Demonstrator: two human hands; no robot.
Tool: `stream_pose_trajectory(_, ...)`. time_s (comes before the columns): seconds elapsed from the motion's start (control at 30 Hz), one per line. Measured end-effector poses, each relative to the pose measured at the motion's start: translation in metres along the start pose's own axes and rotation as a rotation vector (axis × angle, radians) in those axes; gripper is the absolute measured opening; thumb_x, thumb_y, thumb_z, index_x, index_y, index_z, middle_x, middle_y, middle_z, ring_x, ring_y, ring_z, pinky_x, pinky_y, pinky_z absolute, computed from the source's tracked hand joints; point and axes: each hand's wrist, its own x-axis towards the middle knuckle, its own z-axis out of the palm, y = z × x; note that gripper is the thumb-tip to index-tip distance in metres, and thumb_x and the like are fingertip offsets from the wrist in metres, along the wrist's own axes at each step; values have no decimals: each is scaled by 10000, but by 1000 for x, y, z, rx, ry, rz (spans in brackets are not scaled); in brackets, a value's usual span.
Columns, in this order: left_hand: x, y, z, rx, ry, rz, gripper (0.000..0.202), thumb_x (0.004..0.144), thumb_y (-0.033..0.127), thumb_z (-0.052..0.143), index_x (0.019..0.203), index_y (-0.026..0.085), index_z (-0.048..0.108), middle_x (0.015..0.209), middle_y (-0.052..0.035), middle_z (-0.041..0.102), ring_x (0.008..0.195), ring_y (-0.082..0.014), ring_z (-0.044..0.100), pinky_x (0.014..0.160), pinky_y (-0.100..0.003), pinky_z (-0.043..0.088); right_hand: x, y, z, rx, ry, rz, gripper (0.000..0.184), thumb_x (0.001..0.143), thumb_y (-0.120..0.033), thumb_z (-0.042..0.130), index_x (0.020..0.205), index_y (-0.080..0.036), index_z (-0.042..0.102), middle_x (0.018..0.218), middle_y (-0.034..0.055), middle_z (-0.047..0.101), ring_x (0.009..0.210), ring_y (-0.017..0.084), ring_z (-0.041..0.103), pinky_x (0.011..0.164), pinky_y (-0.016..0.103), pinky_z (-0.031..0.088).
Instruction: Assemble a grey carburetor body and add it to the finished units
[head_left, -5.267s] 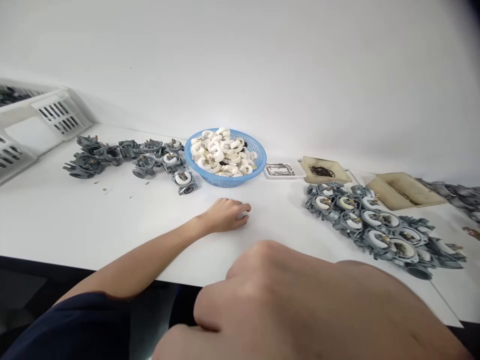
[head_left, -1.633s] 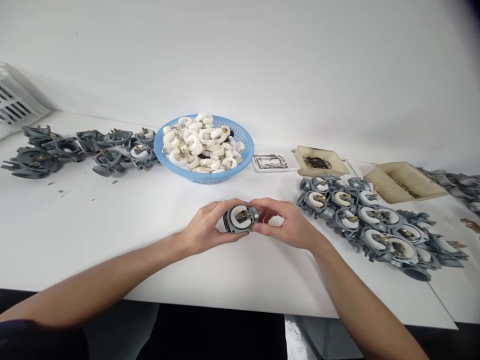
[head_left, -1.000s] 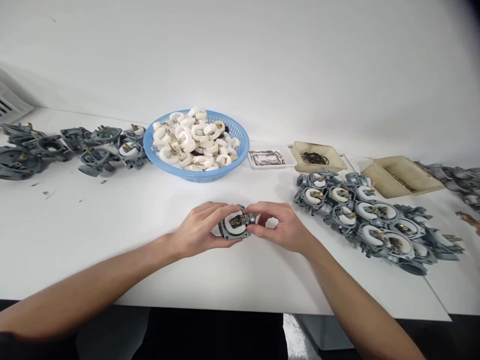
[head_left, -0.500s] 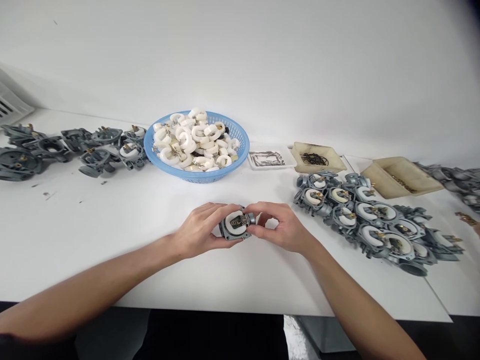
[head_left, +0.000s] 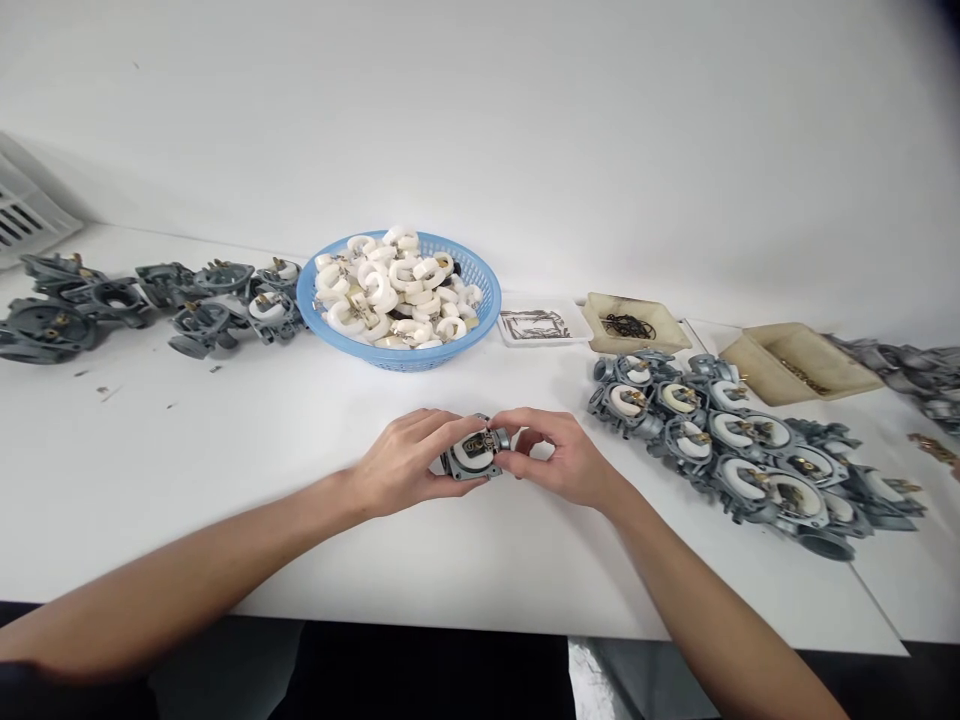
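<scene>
Both grips close on 1 gray metal housing (head_left: 471, 474) over the bench (head_left: 450, 570): left hand (head_left: 409, 457) round its side, right hand (head_left: 559, 458) pinching its edge, seemingly beside the white ring (head_left: 468, 459). It has left its place by the blue basket (head_left: 401, 356), so work is under way.

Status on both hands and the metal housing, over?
Left hand gripping metal housing; right hand touching its right end. Housing open side up, white ring showing inside. Blue basket beyond, housing cluster off right, both apart from hands.
</scene>
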Motion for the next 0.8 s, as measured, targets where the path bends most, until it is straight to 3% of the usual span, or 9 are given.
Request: stream_pose_trajectory(0.8,0,-2,-1,1,-20,3,420,987,441,632,1306,194,516,974,-74,748,813,-202,738,732,-318,592,0,3,3,22,21,31,313,912,-281,734,1219,-229,703,1052,36,722,628,84,617,618,250,579)
